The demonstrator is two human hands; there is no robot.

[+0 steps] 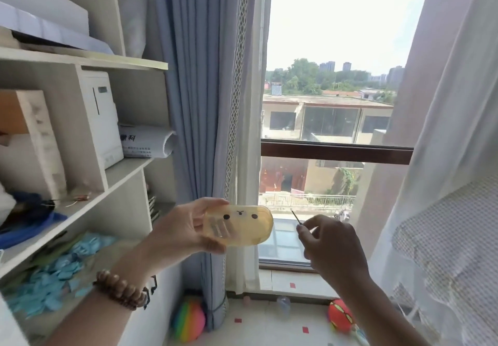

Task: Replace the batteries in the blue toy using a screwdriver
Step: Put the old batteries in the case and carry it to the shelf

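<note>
- Translucent yellow oval plastic case with a small printed animal face, held up in front of the window; long axis runs left–right, slightly tilted. Dim strips show through its left half; cannot tell what they are.
- Left hand clamped on the case's left end, thumb over the top edge, fingers under the bottom edge. Brown wooden bead bracelet on that wrist.
- Right hand just right of the case, not touching it; fingers pinched together on a thin dark metal screwdriver, its shaft pointing up and left toward the case's right end.
- Screwdriver tip near the case's right end, a small gap between.
- Blue toy: not identifiable here. The held case is yellow, so likely a holder for tool or batteries.
- Judgement: right hand is nearer the open right end; the next move turns on that gap.
</note>
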